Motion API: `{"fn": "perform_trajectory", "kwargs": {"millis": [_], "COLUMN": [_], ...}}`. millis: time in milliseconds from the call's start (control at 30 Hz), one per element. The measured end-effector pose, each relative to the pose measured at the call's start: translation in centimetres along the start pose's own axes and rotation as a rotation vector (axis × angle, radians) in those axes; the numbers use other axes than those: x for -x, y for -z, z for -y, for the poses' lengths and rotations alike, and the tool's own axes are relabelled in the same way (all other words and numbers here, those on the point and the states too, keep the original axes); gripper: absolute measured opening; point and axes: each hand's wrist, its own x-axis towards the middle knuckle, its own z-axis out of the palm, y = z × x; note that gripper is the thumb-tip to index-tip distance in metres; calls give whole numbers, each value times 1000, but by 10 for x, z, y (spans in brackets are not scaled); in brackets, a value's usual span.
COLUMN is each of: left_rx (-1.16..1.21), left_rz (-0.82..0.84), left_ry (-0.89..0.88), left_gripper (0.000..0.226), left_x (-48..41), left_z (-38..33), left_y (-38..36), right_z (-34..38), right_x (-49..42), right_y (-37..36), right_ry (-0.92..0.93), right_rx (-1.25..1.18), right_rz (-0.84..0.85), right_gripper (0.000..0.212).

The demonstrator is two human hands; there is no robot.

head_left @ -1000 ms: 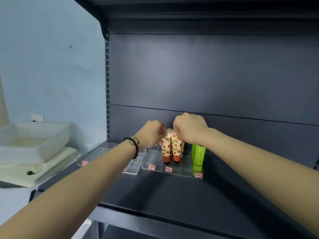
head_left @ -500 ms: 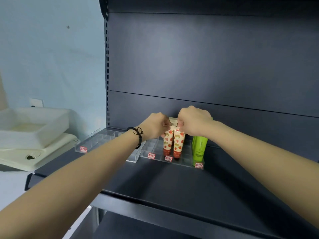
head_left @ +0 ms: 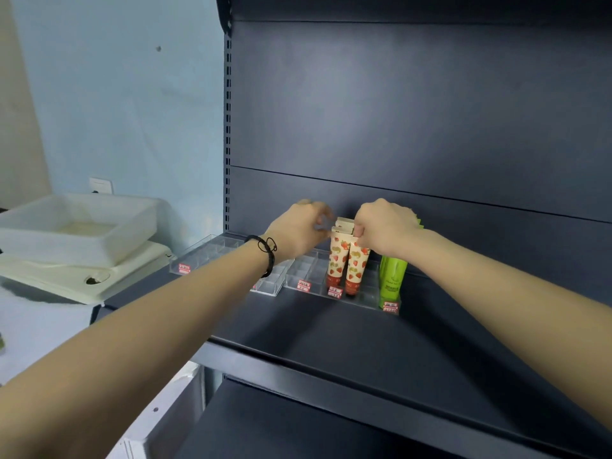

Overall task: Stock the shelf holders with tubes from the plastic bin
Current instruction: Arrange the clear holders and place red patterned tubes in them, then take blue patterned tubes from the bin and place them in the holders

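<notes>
Two strawberry-print tubes (head_left: 346, 264) stand upright, caps down, in the clear shelf holder (head_left: 364, 297). More of the same tubes stand behind them. My right hand (head_left: 385, 228) pinches the flat top of the right front tube. My left hand (head_left: 298, 231) is blurred, and its curled fingers lie just left of the tube tops; whether they touch a tube is unclear. Green tubes (head_left: 392, 276) fill the holder's right end, partly hidden by my right wrist. The white plastic bin (head_left: 76, 226) sits far left, off the shelf.
A second clear holder (head_left: 205, 256) with empty compartments lies left of the first, partly under my left forearm. Red price tags line both holders' front edges. The dark shelf board (head_left: 331, 329) runs forward to a lip. The bin rests on a cream lid (head_left: 76, 279).
My left hand has drawn slightly left from the tube tops and is now blurred. My right hand keeps its pinch on the tube. The camera has tilted a little.
</notes>
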Motion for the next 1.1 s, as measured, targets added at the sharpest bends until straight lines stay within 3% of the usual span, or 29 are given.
{"fn": "perform_trajectory", "kwargs": {"millis": [300,467,633,900,1100], "left_rx": [-101,-299,-430,-356,-167], "left_rz": [25,169,359,776,971], "left_ry": [86,111,102,263,427], "left_gripper": [26,21,24,46,54], "left_x": [68,137,228,403,531], "left_z": [18,27,54,112,135], "left_y": [42,60,50,-54,-175], "right_z": [21,71,138,242,291], "right_x": [27,69,121,224,316], "right_y": [17,20,3,-133,-274], "right_ry": [65,180,353,605,677], "right_rx": [-95,-188,-280,-350,-348], "right_rz": [-53,30,171,563,867], "right_gripper": [23,18,29,41,38]}}
